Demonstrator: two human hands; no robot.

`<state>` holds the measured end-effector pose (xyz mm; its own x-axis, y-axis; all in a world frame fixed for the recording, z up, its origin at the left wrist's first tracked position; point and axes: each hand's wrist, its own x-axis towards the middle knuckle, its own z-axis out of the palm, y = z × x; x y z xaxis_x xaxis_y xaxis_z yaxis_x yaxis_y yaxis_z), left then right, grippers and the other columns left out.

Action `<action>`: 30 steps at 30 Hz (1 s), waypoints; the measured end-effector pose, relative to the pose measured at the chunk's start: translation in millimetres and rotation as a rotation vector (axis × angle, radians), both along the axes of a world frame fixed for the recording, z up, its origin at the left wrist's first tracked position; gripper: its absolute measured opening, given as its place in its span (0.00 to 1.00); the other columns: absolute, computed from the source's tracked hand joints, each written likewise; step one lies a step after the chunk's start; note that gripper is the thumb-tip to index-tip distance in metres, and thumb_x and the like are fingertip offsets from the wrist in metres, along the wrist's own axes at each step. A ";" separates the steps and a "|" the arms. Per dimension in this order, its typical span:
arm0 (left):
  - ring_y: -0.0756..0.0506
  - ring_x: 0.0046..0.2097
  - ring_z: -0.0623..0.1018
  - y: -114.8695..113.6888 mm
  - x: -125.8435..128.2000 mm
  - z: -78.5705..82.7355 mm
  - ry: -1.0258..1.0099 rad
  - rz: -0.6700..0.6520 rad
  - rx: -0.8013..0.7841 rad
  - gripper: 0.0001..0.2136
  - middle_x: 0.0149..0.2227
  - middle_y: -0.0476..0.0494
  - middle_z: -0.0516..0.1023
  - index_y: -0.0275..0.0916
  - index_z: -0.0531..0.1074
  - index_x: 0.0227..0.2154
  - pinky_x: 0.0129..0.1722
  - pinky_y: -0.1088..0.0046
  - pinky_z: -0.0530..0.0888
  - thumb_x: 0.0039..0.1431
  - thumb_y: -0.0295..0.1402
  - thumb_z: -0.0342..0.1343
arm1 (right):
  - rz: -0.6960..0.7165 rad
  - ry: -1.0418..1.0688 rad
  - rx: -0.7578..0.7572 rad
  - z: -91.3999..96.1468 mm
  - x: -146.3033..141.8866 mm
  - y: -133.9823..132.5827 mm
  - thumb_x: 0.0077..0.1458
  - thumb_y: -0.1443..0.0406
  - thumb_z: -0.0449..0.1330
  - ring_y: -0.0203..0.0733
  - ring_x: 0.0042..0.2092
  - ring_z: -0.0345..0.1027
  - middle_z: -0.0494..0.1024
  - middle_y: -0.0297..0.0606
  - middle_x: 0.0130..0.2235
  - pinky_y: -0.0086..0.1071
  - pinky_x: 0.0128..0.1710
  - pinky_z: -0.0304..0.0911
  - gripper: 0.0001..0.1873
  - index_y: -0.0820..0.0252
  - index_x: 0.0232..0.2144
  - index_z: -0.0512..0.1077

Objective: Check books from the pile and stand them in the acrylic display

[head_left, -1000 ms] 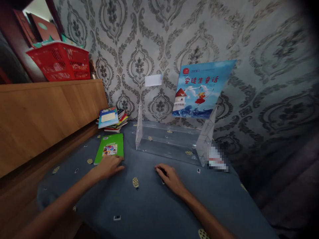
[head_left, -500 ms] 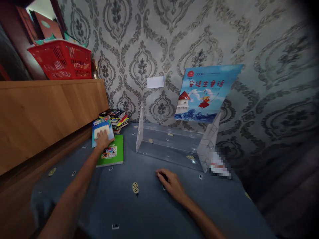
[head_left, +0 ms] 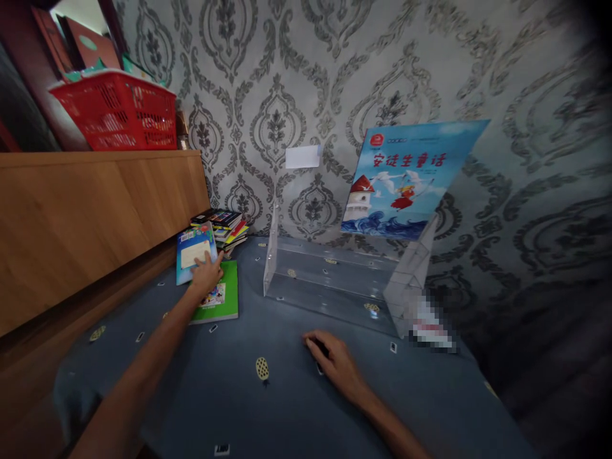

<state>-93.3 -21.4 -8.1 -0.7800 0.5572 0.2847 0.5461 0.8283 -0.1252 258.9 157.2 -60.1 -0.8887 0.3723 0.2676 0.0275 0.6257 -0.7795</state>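
Left of centre, left hand (head_left: pixel 206 276) spreads its grip loosely on the blue book (head_left: pixel 191 254); this moved off the pile's (head_left: pixel 224 218) top, uncovering it; right hand (head_left: pixel 333 358) half-curled, seemingly empty.

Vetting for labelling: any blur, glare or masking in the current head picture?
Head view throughout: black vignetting at upper right; mosaic patch beside the clear acrylic rack, which shows faint glints; left forearm looks soft toward the bottom edge.
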 end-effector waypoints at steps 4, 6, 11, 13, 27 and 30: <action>0.25 0.56 0.74 2.0 0.2 4.6 -0.001 -0.041 0.012 0.19 0.63 0.17 0.62 0.35 0.69 0.57 0.47 0.47 0.74 0.68 0.35 0.43 | 0.009 -0.007 0.006 0.8 0.6 0.3 0.65 0.53 0.50 0.49 0.43 0.75 0.81 0.44 0.40 0.40 0.46 0.67 0.20 0.58 0.39 0.77; 0.30 0.51 0.78 -2.0 -2.0 10.0 0.002 -0.038 0.044 0.18 0.59 0.20 0.67 0.34 0.69 0.54 0.47 0.53 0.74 0.68 0.37 0.44 | 0.005 -0.014 0.002 -0.7 0.7 1.0 0.65 0.52 0.50 0.49 0.43 0.74 0.81 0.44 0.42 0.40 0.47 0.67 0.21 0.58 0.40 0.77; 0.40 0.45 0.80 -26.9 -6.1 27.5 0.026 0.020 0.172 0.14 0.52 0.33 0.75 0.38 0.68 0.50 0.43 0.66 0.73 0.65 0.25 0.43 | -0.005 -0.010 0.001 -5.7 -0.1 2.7 0.64 0.50 0.50 0.50 0.45 0.74 0.81 0.45 0.42 0.42 0.48 0.67 0.22 0.58 0.40 0.77; 0.42 0.45 0.79 -37.7 -7.1 35.8 0.052 0.056 0.240 0.15 0.49 0.37 0.77 0.39 0.68 0.48 0.43 0.69 0.72 0.64 0.22 0.41 | 0.001 -0.009 0.003 -7.0 -0.6 3.2 0.65 0.50 0.50 0.50 0.45 0.74 0.82 0.45 0.43 0.42 0.48 0.67 0.22 0.58 0.40 0.77; 0.36 0.52 0.77 12.3 -15.0 110.1 0.245 -0.073 0.109 0.22 0.65 0.30 0.65 0.41 0.63 0.59 0.44 0.60 0.74 0.66 0.23 0.38 | -0.012 0.020 0.000 -10.9 -2.0 4.1 0.65 0.49 0.50 0.50 0.44 0.75 0.82 0.43 0.40 0.41 0.48 0.68 0.22 0.56 0.38 0.77; 0.36 0.52 0.78 40.1 -36.9 119.0 0.163 -0.179 -0.029 0.19 0.55 0.30 0.74 0.39 0.70 0.55 0.49 0.56 0.73 0.66 0.25 0.41 | -0.018 0.024 0.007 -9.6 -0.5 2.2 0.65 0.50 0.50 0.50 0.44 0.75 0.81 0.43 0.41 0.41 0.48 0.68 0.22 0.57 0.39 0.77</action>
<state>-130.1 18.7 110.9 -0.6127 0.6926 0.3807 0.6546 0.7146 -0.2466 258.4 159.4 -69.7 -0.8751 0.3864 0.2913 0.0203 0.6308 -0.7757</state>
